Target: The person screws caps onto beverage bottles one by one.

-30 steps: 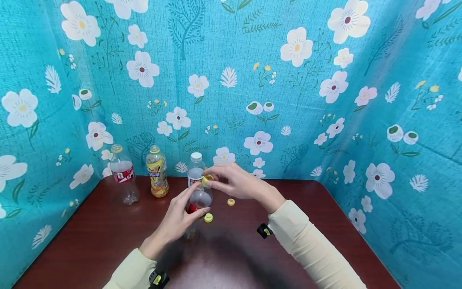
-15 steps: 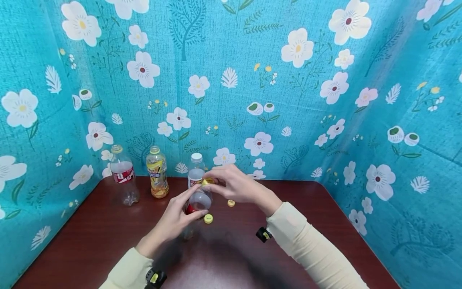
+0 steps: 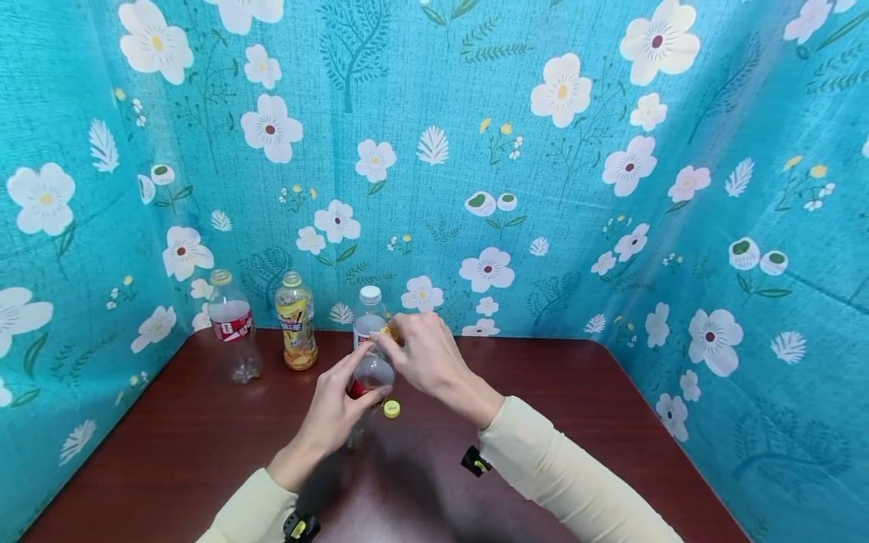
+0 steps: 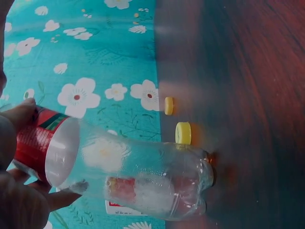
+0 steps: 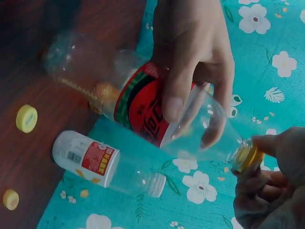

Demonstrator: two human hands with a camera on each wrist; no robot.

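Observation:
My left hand (image 3: 333, 407) grips a clear plastic bottle (image 5: 143, 107) with a red label round its middle, fingers and thumb curled about it. The bottle stands slightly tilted in the wrist views. With thumb and fingers my right hand (image 3: 429, 356) pinches a yellow bottle cap (image 5: 251, 157) at the bottle's mouth. Whether the cap's thread has caught cannot be seen. Two loose yellow caps lie on the table: a nearer one (image 4: 183, 133) close to the bottle's base, and a farther one (image 4: 169, 106), hidden behind my right hand in the head view.
Behind the held bottle stands another bottle (image 5: 100, 160) with a white and red label. Further left are a red-labelled bottle (image 3: 232, 329) and a yellow-labelled bottle (image 3: 295, 324). A flowered blue cloth (image 3: 516, 226) hangs round the dark red table (image 3: 543, 422).
My right hand has turned over the cap, its wrist shifting left and down, and now covers the farther loose cap in the head view. The left hand keeps its grip almost in place.

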